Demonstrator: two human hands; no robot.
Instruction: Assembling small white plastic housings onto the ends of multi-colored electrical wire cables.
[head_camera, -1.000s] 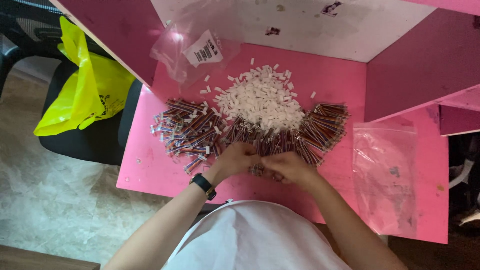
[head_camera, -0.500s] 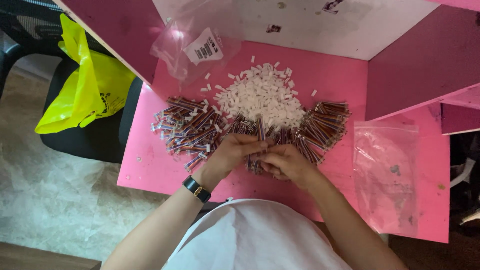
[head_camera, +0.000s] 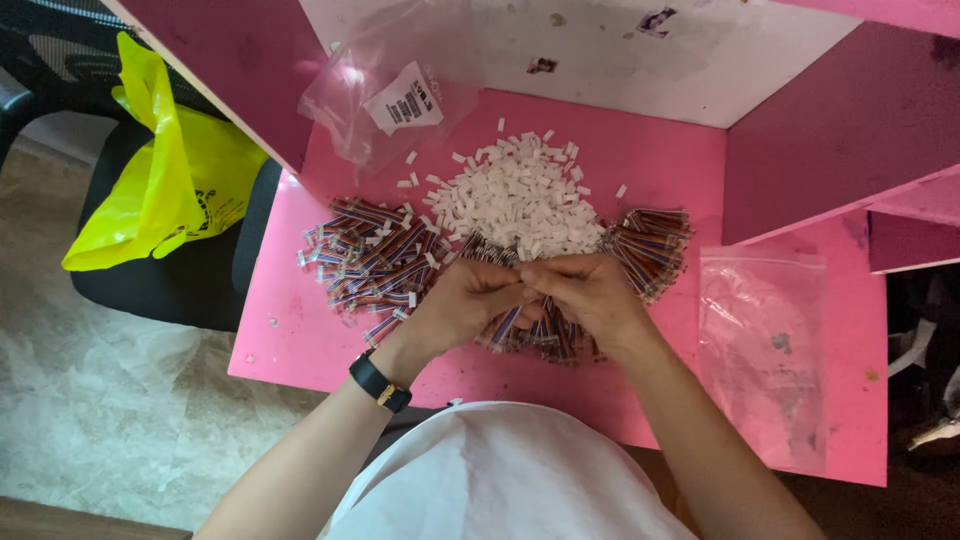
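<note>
From my remote seat, I saw two bare forearms come up from the bottom of the head view, with no sleeves reaching the wrists or elbows. The left hand (head_camera: 462, 300) and the right hand (head_camera: 590, 292) wore no gloves, and I could make out no rings at that size. Around the left wrist sat a black watch band (head_camera: 380, 383) with a small gold-coloured buckle or clasp on its edge. Below the arms, the person's torso was covered by a plain white top (head_camera: 500, 475), smooth and unmarked, rounded at the front
</note>
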